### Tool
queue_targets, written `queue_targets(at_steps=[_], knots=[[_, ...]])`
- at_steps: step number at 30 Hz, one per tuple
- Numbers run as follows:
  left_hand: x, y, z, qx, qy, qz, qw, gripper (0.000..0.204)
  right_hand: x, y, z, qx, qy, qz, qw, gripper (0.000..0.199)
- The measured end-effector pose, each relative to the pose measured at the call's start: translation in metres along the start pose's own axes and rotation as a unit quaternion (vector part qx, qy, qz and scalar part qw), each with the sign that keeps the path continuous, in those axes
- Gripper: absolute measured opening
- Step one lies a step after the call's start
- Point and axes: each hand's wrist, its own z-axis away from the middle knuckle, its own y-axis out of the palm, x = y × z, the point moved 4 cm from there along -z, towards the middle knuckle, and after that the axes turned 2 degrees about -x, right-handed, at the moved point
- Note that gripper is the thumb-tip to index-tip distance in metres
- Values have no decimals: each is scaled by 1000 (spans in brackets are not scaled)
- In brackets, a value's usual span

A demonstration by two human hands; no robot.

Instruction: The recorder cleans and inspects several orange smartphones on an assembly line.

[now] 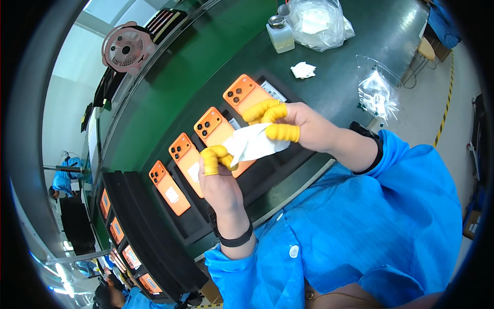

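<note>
A crumpled white wipe (pixel 256 144) is stretched between my two hands, over a black foam tray. My left hand (pixel 220 181) pinches its left end, while the fingers of my right hand (pixel 288 123) grip the other end. Yellow finger cots cover fingers on both hands. In the tray (pixel 267 188) lies a slanting row of orange phones, camera side up. The nearest-left phone (pixel 170 189) and its neighbour (pixel 186 160) bear white labels. Another phone (pixel 212 127) is partly hidden by the wipe, and the farthest phone (pixel 242 92) lies partly behind my right fingers.
On the green bench, a dispenser bottle (pixel 281 37) stands by a clear plastic bag (pixel 320 23). A used wipe (pixel 302 70) and another clear bag (pixel 378 92) lie rightward. Stacked black trays (pixel 154 232) with boxed phones stand left; a pink fan (pixel 126 49) sits beyond. Other people are in the background.
</note>
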Motion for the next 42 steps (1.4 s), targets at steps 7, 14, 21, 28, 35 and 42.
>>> queue_targets(at_steps=[7,14,21,28,35,42], knots=[[6,15,10,-25,39,-99,994,36,18,2,4,7,-58,280,958,16],[14,7,15,44,25,-161,986,40,7,-124,-3,-274,-16,617,737,27],[24,7,16,61,9,-183,981,38,7,-132,-1,-334,-27,697,634,28],[29,4,16,54,-4,-190,980,39,-8,-126,-6,-221,25,740,634,17],[28,-3,19,40,5,-168,985,37,108,-181,33,-462,-24,770,439,28],[29,-4,19,60,-9,-173,983,34,102,-185,11,-433,-130,743,493,25]])
